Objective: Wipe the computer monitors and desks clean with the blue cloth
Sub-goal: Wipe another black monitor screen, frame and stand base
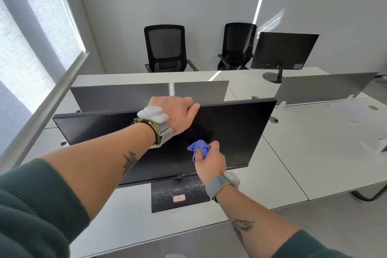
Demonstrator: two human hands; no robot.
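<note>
Head view, frame centre: left hand (178, 114) grips monitor (230, 132) top edge; right hand (210, 162) presses bunched blue cloth (199, 148) against its screen.

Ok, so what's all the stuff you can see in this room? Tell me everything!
near monitor: one, black, middle of the closest desk
far monitor: one, black, back facing us, far desk on the right
blue cloth: one, blue, against the near monitor's screen
desks: several, white, pushed together
dividers: two, grey, standing between the desk rows
chairs: two, black, by the back wall
window: one, pale, left side
wristbands: two, grey, one per wrist
left hand: one, grips the near monitor's top edge
right hand: one, holds the blue cloth
</note>
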